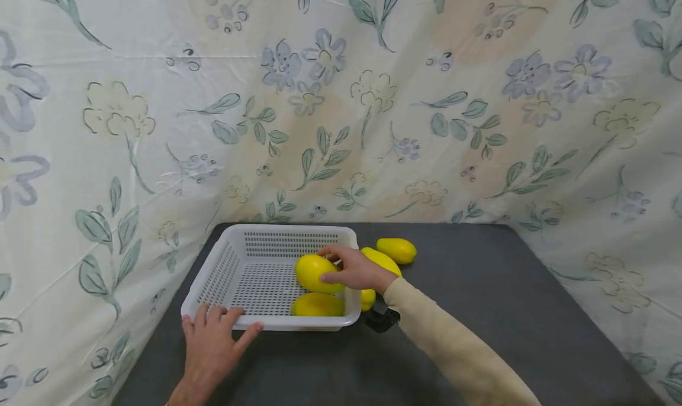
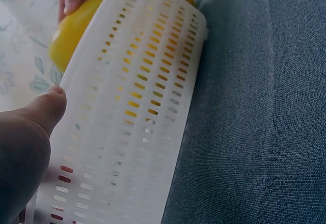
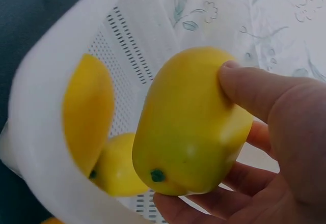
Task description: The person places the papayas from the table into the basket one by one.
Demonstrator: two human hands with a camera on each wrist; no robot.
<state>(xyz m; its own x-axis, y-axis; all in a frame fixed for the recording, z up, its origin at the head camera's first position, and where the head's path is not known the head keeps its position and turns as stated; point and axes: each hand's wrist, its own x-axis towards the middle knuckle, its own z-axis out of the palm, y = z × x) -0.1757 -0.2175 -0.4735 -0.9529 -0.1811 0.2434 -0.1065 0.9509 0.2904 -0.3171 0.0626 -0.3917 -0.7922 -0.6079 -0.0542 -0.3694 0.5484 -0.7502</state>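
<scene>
My right hand (image 1: 354,268) holds a yellow mango (image 3: 191,122) above the right side of a white plastic basket (image 1: 213,264). In the right wrist view, the thumb presses on its upper side while the fingers curl beneath; a dark green stem spot marks its near end. Below it, inside the basket, lie a second mango (image 3: 87,114) and a third mango (image 3: 122,165). With its fingers over the inside of the front rim and its thumb outside, my left hand (image 1: 213,341) grips the basket near the front left corner. Through the slots in the left wrist view, yellow fruit shows.
To the right of the basket, on the dark table (image 1: 469,311), several more mangoes lie, among them one at the back (image 1: 396,250) and one partly behind the right wrist (image 1: 381,259). A flower-patterned cloth (image 1: 341,128) hangs behind and beside the table.
</scene>
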